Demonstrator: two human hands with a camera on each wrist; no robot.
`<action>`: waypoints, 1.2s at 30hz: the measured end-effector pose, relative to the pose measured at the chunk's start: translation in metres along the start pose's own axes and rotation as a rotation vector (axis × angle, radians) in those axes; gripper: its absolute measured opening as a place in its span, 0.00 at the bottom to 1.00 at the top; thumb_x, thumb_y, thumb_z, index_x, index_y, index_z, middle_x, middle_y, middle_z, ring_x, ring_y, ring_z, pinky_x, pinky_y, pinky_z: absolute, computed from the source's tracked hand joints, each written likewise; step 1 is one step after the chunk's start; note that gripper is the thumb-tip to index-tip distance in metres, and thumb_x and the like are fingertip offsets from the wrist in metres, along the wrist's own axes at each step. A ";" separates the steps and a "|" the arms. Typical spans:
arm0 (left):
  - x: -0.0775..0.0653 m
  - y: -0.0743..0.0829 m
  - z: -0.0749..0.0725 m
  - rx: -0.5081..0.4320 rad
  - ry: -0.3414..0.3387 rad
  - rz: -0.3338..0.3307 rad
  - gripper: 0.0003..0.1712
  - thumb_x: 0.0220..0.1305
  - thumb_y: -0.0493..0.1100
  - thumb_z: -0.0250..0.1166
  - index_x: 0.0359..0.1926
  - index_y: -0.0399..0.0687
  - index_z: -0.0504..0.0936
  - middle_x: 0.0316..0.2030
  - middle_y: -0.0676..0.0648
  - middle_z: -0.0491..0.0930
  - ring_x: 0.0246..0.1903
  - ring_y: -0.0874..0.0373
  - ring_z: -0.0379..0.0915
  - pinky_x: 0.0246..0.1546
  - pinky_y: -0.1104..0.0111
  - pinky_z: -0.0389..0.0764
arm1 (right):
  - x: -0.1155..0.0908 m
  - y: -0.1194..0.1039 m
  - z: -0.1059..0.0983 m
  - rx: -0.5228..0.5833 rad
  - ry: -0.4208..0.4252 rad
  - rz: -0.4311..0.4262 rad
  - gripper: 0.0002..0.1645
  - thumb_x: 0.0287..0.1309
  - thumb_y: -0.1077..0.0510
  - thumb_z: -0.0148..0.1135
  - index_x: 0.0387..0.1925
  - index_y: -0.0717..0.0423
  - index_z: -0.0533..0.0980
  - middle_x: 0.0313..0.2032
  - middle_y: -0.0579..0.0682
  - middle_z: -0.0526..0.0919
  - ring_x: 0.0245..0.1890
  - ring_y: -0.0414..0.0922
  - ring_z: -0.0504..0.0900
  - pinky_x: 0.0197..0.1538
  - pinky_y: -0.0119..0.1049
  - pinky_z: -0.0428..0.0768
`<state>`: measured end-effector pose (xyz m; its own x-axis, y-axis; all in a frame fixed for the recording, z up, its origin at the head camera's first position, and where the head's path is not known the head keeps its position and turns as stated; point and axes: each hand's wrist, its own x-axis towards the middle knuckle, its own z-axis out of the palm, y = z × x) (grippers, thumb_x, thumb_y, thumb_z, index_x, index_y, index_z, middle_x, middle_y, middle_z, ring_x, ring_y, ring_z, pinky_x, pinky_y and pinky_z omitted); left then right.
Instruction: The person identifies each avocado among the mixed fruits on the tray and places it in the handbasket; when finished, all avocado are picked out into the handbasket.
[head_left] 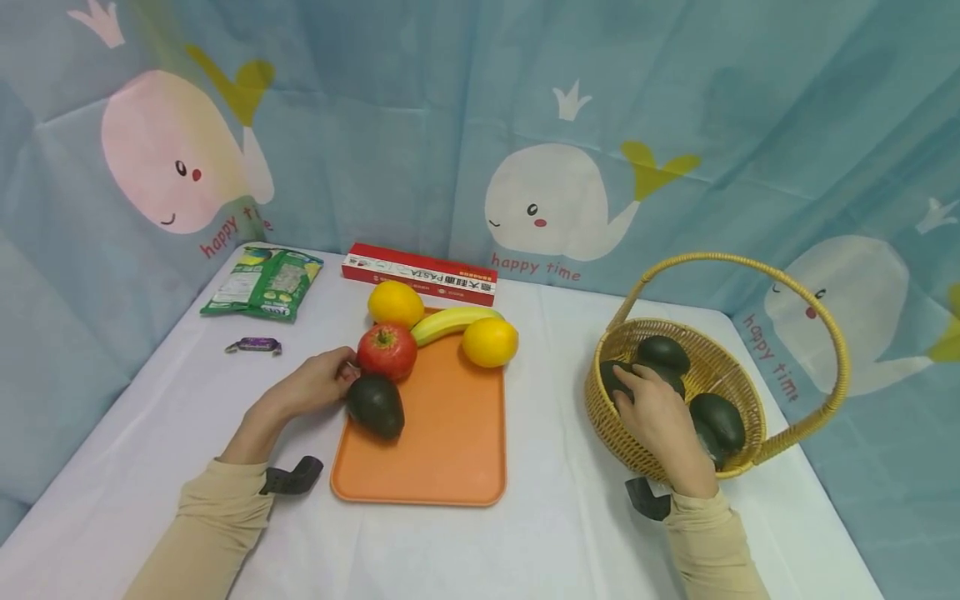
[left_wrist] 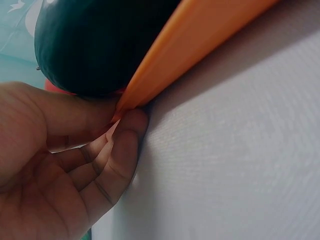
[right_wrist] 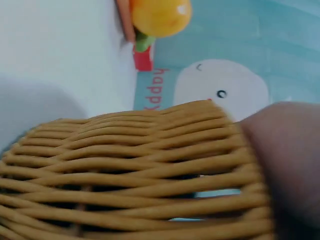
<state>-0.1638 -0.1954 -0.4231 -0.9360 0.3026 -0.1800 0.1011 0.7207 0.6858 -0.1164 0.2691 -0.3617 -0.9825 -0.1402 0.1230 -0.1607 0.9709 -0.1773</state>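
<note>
At the left edge of an orange tray (head_left: 442, 433), my left hand (head_left: 318, 383) pinches the rim between thumb and fingers, as the left wrist view shows. Right by those fingers, a dark green avocado (head_left: 377, 407) lies on the tray, with a red pomegranate (head_left: 387, 350) behind it. My right hand (head_left: 663, 421) reaches into a wicker basket (head_left: 611, 425) under its tall handle. Its fingers grip a dark avocado (head_left: 613, 379) at the basket's left side. Several more avocados (head_left: 663, 355) lie around it. In the right wrist view the basket's wall (right_wrist: 150, 165) hides most of this hand.
Two yellow lemons (head_left: 490, 342) and a banana (head_left: 453, 322) lie at the tray's far end. Behind the tray is a red and white pasta box (head_left: 420, 275). A green snack bag (head_left: 264, 283) and a purple wrapped candy (head_left: 255, 344) lie at the left. A blue curtain (head_left: 420, 125) stands behind the table.
</note>
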 end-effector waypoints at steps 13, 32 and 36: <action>0.003 -0.004 0.001 0.011 0.007 0.021 0.14 0.61 0.30 0.54 0.48 0.32 0.73 0.32 0.43 0.75 0.33 0.54 0.70 0.37 0.65 0.75 | -0.004 0.004 -0.003 0.014 -0.015 0.035 0.20 0.55 0.63 0.67 0.51 0.56 0.79 0.47 0.64 0.77 0.30 0.52 0.78 0.26 0.46 0.75; 0.003 -0.002 0.001 0.019 0.015 0.040 0.14 0.61 0.31 0.54 0.48 0.30 0.73 0.31 0.43 0.76 0.32 0.54 0.70 0.36 0.66 0.75 | 0.009 -0.101 0.035 0.123 0.241 -0.629 0.25 0.53 0.59 0.69 0.55 0.52 0.76 0.57 0.57 0.76 0.55 0.53 0.78 0.57 0.47 0.77; 0.000 -0.001 0.002 0.019 0.027 0.055 0.13 0.60 0.30 0.54 0.47 0.30 0.74 0.31 0.43 0.75 0.32 0.55 0.70 0.34 0.66 0.72 | 0.010 -0.138 0.049 0.081 0.139 -0.769 0.29 0.55 0.56 0.69 0.59 0.49 0.72 0.62 0.57 0.73 0.61 0.52 0.74 0.62 0.46 0.75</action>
<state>-0.1635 -0.1944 -0.4255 -0.9377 0.3249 -0.1233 0.1583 0.7152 0.6808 -0.1082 0.1239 -0.3840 -0.5726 -0.7363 0.3605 -0.8025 0.5933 -0.0629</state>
